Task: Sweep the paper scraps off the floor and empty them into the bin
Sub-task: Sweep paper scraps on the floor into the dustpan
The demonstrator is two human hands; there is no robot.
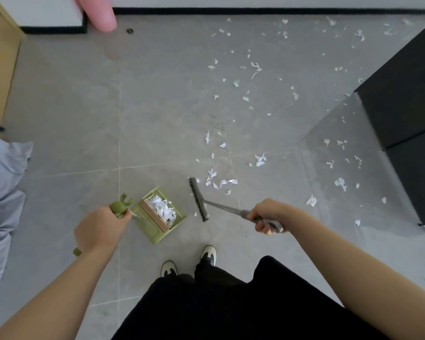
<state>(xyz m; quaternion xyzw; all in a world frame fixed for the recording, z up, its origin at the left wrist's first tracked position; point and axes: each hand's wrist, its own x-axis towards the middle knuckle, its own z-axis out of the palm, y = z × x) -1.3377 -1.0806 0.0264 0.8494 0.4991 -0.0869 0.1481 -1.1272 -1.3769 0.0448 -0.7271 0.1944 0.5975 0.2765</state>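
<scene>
Paper scraps (pixel 258 67) lie scattered across the grey tiled floor (pixel 84 106), thickest toward the far wall and in front of the black cabinet (pixel 402 99) on your right, with a small cluster just beyond the broom head (pixel 198 199). Your right hand (pixel 265 215) is curled tight around the grey broom handle (pixel 227 207), so that grip is clamped on the broom, whose dark bristle head rests on the floor just right of the dustpan. Your left hand (pixel 101 229) is wrapped round the green dustpan handle (pixel 120 207), that grip likewise clamped. The green dustpan (pixel 157 235) sits on the floor between your two hands, close in front of your shoes (pixel 168 268). It already holds a heap of white scraps (pixel 163 207), piled against a strip of comb teeth inside the pan. A few loose scraps lie between the dustpan and the broom head. A pink cylinder (pixel 101 17) stands near the far wall, a yellow-tan cupboard (pixel 0 65) fills the upper left corner, and pale blue cloth (pixel 3 182) bunches along the left edge.
</scene>
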